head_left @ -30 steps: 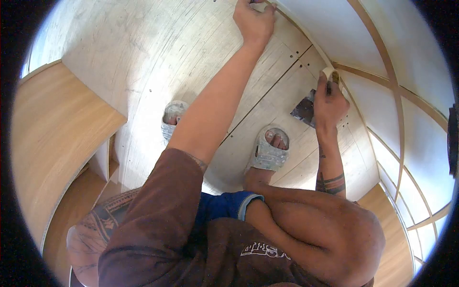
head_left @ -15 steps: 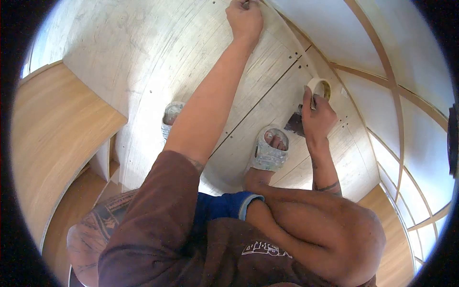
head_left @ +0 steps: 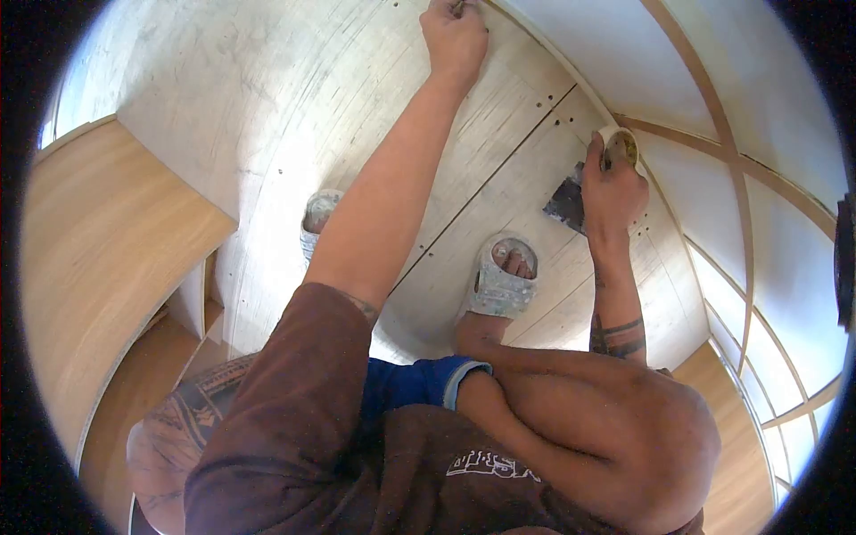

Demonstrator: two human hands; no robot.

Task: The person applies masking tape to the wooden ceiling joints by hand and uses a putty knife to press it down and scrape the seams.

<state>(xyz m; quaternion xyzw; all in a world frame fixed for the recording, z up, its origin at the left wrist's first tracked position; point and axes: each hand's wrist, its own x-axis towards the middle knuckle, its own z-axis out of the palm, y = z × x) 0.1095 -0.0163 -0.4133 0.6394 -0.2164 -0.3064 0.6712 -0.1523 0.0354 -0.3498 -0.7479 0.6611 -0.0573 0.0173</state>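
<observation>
Two bare hands are working low over a pale, dusty plywood floor (head_left: pixel 267 98) whose boards are meeting at a dark seam running diagonally between the person's feet. White wall panels (head_left: pixel 615 53) framed by thin tan wooden strips (head_left: pixel 740 178) are curving along the right side, and a light oak-veneer cabinet block (head_left: pixel 107 241) is standing at the left. The left hand (head_left: pixel 455 36) is reaching far forward to the joint between floor and wall, its fingers curled closed and pinching something small at that edge; what it is cannot be told. The right hand (head_left: pixel 613 192) is closing its fingers around a cream-coloured roll of masking tape (head_left: pixel 618 145), which is sitting against the same floor-wall joint, well apart from the left hand. A dark grey flat scraper blade (head_left: pixel 563 203) is lying on the floor just beside the right hand, partly hidden by it. Grey, dust-covered rubber slide sandals (head_left: pixel 501 283) are covering both feet. White lettering is showing on the brown T-shirt (head_left: pixel 490 464), upside down and too blurred to read.
</observation>
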